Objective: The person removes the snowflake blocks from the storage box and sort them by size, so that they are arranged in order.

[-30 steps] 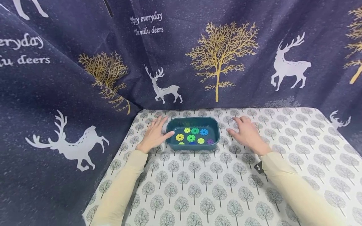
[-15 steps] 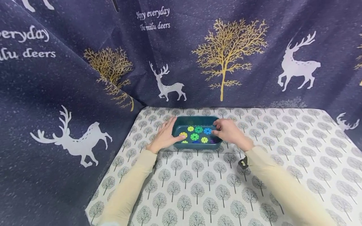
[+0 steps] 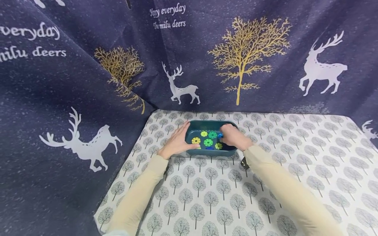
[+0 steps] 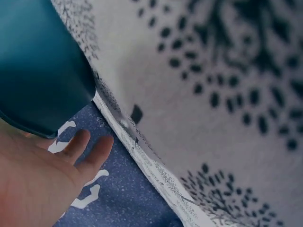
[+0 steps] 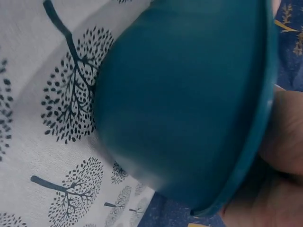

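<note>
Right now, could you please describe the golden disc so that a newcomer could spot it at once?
On the tree-print cloth sits a teal tray. Inside, toward its left end, lies the golden disc, near the left hand. Its deeper yellow sets it apart from the lime discs.

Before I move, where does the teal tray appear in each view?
Head: the teal tray sits slightly right of and below centre, its interior visible.
Left wrist: part of its outer wall fills the upper left.
Right wrist: its outer wall fills the middle, top edge nearly to bottom.
Shared landmark: the tree-print tablecloth, in all three.
</note>
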`<control>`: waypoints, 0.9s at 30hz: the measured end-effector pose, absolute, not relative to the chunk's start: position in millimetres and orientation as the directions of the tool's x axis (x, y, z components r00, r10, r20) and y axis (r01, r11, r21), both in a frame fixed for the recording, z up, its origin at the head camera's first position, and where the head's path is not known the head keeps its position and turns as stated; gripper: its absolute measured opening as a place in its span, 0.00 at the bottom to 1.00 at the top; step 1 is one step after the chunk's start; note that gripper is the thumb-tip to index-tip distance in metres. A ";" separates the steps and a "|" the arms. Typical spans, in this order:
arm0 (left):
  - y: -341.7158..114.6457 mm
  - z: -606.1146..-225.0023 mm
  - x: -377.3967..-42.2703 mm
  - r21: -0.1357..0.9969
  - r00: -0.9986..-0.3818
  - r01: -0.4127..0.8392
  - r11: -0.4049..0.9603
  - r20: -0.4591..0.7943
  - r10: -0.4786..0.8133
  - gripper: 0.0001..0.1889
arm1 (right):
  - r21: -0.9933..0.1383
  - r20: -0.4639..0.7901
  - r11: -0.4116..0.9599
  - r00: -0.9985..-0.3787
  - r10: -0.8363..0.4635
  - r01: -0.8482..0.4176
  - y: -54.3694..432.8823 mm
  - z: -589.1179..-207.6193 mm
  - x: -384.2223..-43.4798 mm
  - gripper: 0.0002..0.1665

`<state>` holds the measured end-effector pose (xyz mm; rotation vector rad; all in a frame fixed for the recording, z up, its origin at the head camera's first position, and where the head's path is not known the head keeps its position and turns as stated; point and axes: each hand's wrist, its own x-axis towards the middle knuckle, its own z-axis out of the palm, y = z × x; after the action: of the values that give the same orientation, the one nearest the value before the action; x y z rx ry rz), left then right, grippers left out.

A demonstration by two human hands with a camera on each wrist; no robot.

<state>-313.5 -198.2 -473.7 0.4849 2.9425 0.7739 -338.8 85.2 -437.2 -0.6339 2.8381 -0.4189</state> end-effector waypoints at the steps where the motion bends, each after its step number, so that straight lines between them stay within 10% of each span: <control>1: -199.1 -473.8 -313.4 0.497 -0.948 0.283 0.820 0.017 0.317 0.67 | -0.291 -0.157 0.879 -0.888 -0.432 -0.377 83.9 -438.4 -341.0 0.09; 18: -208.6 -470.3 -316.6 0.577 -0.948 0.238 0.781 -0.037 0.316 0.68 | -0.269 -0.339 0.924 -0.871 -0.355 -0.272 73.7 -447.0 -361.8 0.15; 27: -216.7 -473.5 -317.0 0.673 -0.946 0.170 0.720 -0.092 0.310 0.69 | -0.281 -0.351 0.930 -0.876 -0.330 -0.237 70.9 -451.9 -359.0 0.48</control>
<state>-317.0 -216.7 -473.5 0.3852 2.7260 1.0380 -359.0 70.9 -451.9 -0.4118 2.6879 -0.3225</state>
